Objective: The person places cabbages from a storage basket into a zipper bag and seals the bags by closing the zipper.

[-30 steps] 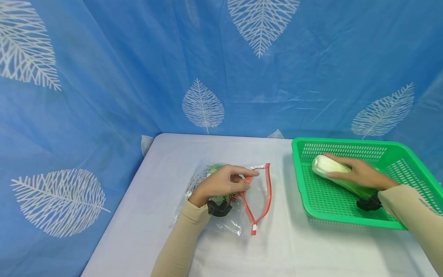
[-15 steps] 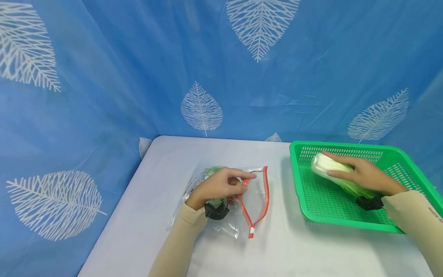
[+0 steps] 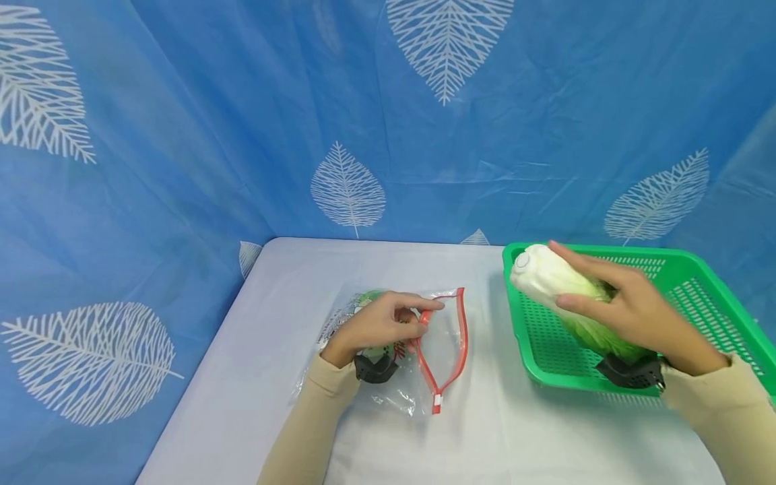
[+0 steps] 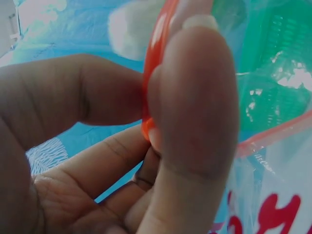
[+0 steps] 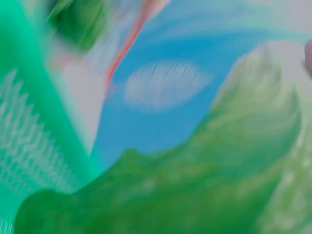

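Note:
A napa cabbage, white at its base and green at the leaves, is gripped by my right hand above the basket's left part. Its leaves fill much of the right wrist view, blurred. On the table lies a clear zip bag with a red-edged mouth held apart. My left hand pinches one red edge of that mouth between thumb and finger. Green and red print shows on the bag, partly covered by the hand.
A green slotted basket stands at the right of the white-covered table. Blue cloth with white leaf patterns hangs behind and to the left of the table.
My right hand has lifted the napa cabbage from the basket floor and moved it slightly left, its white end raised. The left hand keeps its pinch on the bag's edge.

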`<state>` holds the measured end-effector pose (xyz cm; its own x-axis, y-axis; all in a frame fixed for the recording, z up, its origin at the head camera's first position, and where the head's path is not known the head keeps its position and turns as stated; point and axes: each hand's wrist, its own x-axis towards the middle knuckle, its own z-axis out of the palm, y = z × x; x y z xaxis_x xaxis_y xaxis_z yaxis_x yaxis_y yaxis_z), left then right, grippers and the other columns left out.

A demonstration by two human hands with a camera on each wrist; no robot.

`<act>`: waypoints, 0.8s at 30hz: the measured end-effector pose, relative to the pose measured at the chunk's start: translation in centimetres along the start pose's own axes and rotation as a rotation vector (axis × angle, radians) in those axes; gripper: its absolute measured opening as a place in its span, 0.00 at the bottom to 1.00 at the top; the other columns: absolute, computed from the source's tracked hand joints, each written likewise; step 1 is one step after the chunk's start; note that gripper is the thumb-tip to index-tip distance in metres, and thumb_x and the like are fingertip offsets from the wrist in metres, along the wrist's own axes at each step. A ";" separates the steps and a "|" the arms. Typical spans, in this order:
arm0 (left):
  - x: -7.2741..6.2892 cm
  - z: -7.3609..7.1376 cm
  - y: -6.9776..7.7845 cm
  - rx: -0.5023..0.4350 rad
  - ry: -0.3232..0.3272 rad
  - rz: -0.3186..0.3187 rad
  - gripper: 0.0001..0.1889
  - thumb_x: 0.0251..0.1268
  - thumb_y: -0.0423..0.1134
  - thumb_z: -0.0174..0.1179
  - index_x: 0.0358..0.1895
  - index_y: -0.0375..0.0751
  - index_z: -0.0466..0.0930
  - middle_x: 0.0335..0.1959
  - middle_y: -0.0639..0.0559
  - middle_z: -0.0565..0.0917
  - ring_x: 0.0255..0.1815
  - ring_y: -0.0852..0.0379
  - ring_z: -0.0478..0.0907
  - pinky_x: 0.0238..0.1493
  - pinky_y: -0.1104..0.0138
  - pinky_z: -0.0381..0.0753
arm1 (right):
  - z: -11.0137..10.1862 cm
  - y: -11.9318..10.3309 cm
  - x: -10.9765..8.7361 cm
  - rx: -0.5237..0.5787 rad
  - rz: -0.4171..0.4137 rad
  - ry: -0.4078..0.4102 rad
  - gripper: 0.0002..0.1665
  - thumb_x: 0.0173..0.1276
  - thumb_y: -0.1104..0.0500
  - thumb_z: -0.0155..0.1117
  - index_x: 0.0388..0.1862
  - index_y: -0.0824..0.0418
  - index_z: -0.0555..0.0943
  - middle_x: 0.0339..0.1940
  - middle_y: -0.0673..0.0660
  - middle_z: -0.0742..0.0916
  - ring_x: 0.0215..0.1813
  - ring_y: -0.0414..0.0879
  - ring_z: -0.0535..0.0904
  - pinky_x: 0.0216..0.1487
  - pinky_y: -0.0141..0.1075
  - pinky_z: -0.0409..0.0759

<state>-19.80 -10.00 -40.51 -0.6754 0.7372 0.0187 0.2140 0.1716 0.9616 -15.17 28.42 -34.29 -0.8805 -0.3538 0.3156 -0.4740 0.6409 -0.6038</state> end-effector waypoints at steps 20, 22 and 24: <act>-0.2 -0.1 0.3 0.009 0.010 0.004 0.24 0.70 0.33 0.58 0.69 0.46 0.79 0.23 0.47 0.81 0.24 0.46 0.79 0.26 0.57 0.84 | 14.5 -9.2 -4.5 0.615 0.253 0.119 0.30 0.87 0.59 0.40 0.84 0.46 0.56 0.82 0.52 0.63 0.78 0.40 0.60 0.64 0.24 0.70; -0.2 0.0 0.5 0.012 0.012 0.000 0.24 0.70 0.33 0.58 0.69 0.45 0.79 0.23 0.48 0.81 0.24 0.46 0.80 0.25 0.56 0.84 | 15.4 -8.8 -4.9 0.628 0.280 0.109 0.30 0.87 0.57 0.40 0.84 0.47 0.56 0.82 0.53 0.61 0.80 0.41 0.57 0.65 0.23 0.68; -0.3 0.1 0.5 0.012 0.012 -0.002 0.24 0.70 0.32 0.58 0.69 0.44 0.79 0.24 0.48 0.81 0.24 0.46 0.80 0.25 0.56 0.84 | 16.1 -8.4 -5.2 0.622 0.309 0.110 0.30 0.87 0.56 0.42 0.84 0.47 0.56 0.82 0.54 0.61 0.79 0.42 0.57 0.64 0.23 0.69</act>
<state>-19.46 -10.06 -40.06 -0.6842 0.7290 0.0205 0.2216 0.1810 0.9582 -6.43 13.89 -42.59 -0.9854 -0.1265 0.1141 -0.1360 0.1807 -0.9741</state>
